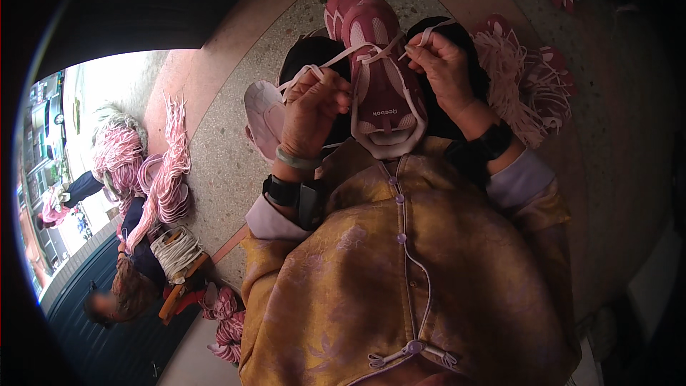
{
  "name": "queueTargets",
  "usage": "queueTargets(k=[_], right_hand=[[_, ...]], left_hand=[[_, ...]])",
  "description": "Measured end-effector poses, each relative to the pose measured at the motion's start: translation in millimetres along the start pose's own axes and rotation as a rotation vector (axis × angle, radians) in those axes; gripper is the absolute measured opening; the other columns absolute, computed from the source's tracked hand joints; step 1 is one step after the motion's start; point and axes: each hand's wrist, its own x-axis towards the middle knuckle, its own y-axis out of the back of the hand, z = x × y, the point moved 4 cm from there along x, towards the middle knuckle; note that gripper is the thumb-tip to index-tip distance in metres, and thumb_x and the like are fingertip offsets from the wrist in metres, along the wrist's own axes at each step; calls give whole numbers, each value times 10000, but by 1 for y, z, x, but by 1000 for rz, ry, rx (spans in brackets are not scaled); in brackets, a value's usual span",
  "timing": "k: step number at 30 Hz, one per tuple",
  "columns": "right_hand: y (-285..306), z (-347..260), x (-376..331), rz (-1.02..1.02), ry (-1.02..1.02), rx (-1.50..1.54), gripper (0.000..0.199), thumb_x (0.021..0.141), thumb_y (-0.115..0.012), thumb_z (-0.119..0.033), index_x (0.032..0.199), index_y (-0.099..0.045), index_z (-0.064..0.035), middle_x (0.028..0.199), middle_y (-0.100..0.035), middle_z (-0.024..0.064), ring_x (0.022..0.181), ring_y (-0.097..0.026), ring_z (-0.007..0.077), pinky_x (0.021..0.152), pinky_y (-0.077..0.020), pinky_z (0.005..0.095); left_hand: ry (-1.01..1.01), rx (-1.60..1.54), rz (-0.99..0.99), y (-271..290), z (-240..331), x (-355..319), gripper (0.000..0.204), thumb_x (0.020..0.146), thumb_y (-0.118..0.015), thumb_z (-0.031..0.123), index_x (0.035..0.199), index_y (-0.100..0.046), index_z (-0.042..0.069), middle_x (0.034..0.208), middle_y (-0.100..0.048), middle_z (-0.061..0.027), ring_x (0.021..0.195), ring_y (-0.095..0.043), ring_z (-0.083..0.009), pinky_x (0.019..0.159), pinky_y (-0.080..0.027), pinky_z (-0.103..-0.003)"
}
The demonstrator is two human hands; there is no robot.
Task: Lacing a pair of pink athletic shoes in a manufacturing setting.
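Observation:
A maroon-pink sneaker upper (389, 93) with pale mesh panels lies between my knees, its pale collar toward me. A whitish shoelace (343, 54) crosses the lacing area and stretches out to both sides. My left hand (314, 107) is closed on one side of the lace, left of the upper. Across from it, my right hand (441, 64) pinches the other side near the lacing edge, and a loop of lace shows above the fingers. Beyond the upper, more pink uppers (350, 6) sit stacked together.
Pink lace bundles and uppers (507, 64) lie to the right. A pale shoe piece (263, 111) is beside my left forearm. Farther left are long pink laces (174, 150), a white cord bundle (177, 251) and another person (128, 286) handling laces.

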Motion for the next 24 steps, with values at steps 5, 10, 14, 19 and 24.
queueTargets(k=[5, 10, 14, 19, 24], right_hand=[[-1, 4, 0, -21, 61, -18, 44, 801, -612, -58, 795, -575, -35, 676, -555, -26, 586, -513, 26, 541, -430, 178], [-10, -3, -2, -63, 347, -386, 71, 759, -619, -40, 801, -562, -33, 645, -550, 14, 565, -538, 84, 529, -433, 229], [-18, -13, -3, -107, 547, -558, 69, 750, -601, -44, 799, -551, -43, 660, -547, 86, 589, -566, 218, 549, -448, 284], [-13, -14, -8, -100, 516, -776, 90, 791, -573, -120, 841, -555, -47, 710, -558, 118, 650, -571, 295, 568, -445, 367], [-22, -21, -23, -178, 430, -864, 267, 799, -600, -205, 939, -524, 10, 819, -554, 159, 768, -553, 325, 655, -447, 380]], left_hand=[[43, 49, 82, -5, -7, -2, 121, 877, -518, 94, 914, -585, 0, 751, -617, -85, 632, -593, -115, 598, -482, -230], [40, 192, 181, 4, -10, -5, 130, 870, -543, 109, 900, -621, 9, 688, -601, -45, 574, -553, -82, 532, -441, -191], [-126, 494, 263, -3, -7, -5, 116, 885, -532, 142, 869, -585, 40, 623, -545, -6, 464, -453, -45, 414, -342, -169], [-217, 495, 278, -3, -6, 5, 87, 890, -520, 148, 846, -515, 74, 604, -523, -5, 406, -406, -48, 363, -296, -172], [-186, 542, 260, 2, -11, 18, 41, 855, -526, 96, 840, -502, 66, 633, -527, -6, 463, -452, -60, 404, -349, -184]])
